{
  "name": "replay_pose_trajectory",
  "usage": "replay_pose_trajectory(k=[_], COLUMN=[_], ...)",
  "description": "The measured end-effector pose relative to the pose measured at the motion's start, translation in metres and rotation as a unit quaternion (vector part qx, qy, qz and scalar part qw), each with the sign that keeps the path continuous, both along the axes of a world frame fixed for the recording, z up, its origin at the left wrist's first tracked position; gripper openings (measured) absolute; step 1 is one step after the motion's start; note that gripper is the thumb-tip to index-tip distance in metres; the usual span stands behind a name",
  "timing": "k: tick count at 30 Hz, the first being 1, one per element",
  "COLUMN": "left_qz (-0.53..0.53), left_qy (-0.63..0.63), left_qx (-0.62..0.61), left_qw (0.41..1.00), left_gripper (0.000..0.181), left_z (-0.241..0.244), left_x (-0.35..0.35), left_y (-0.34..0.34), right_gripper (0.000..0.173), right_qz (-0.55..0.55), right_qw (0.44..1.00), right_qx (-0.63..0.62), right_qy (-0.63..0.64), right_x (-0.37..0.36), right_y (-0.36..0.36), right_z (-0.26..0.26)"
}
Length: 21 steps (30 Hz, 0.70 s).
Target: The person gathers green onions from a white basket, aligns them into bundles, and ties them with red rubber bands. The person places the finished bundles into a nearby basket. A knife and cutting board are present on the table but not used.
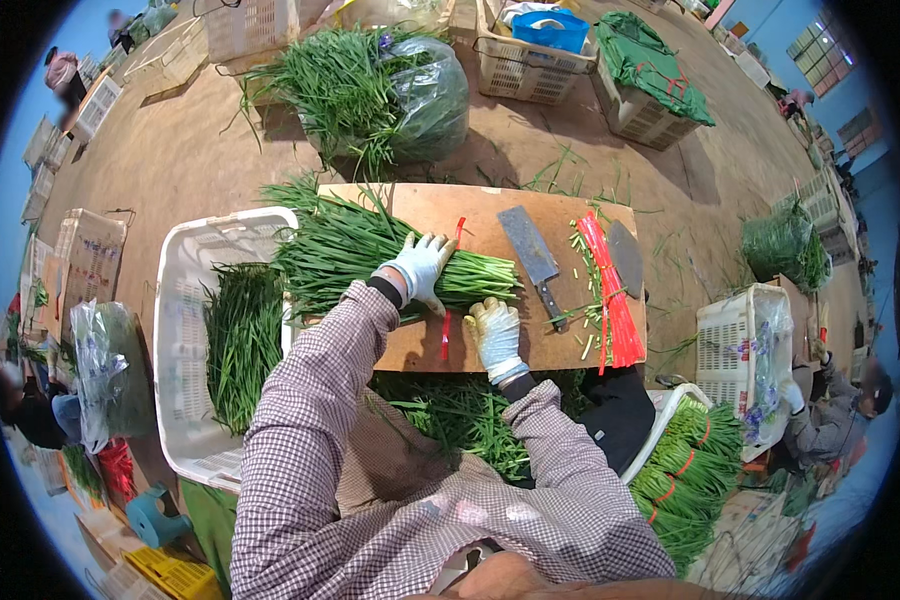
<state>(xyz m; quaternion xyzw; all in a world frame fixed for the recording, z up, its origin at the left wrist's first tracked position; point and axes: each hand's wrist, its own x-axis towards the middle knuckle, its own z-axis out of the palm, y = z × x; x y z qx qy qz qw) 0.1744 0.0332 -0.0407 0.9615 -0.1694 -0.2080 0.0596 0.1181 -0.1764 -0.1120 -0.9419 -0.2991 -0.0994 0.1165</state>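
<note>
A big bunch of garlic chives [345, 255] lies across the wooden board [420, 349], its pale cut ends to the right. My left hand [418, 268], in a white glove, rests spread on top of the stems, pressing on them. Under the bunch runs a red tie strip [445, 335], its two ends showing above and below. My right hand [496, 336], gloved too, is by the board's near edge just below the cut ends, its fingers curled; whether it grips anything is not visible. To its right lie a cleaver [529, 244] and a bundle of red strips [607, 292] among stem trimmings.
A white plastic basket [166, 300] with chives stands left of the board. Tied chive bunches [682, 457] fill another basket at the lower right. Loose greens [457, 420] lie below the board. Beyond it sits a bagged chive heap [345, 90]. A co-worker [832, 405] sits at far right.
</note>
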Motion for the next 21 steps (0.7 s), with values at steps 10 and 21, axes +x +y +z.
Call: replay_pose_trajectory(k=[10, 21], left_qz=[0.025, 0.097], left_qy=[-0.081, -0.192], left_qx=[-0.025, -0.023], left_qw=[0.996, 0.976], left_gripper=[0.125, 0.079], left_z=[-0.008, -0.037], left_x=[-0.014, -0.025], left_y=[0.010, -0.011], right_gripper=[0.030, 0.053], right_qz=[0.349, 0.006], right_qw=[0.825, 0.999], right_qx=[-0.081, 0.048], right_qy=[0.438, -0.025], right_x=[-0.086, 0.074], right_y=[-0.062, 0.051], right_z=[0.044, 0.033])
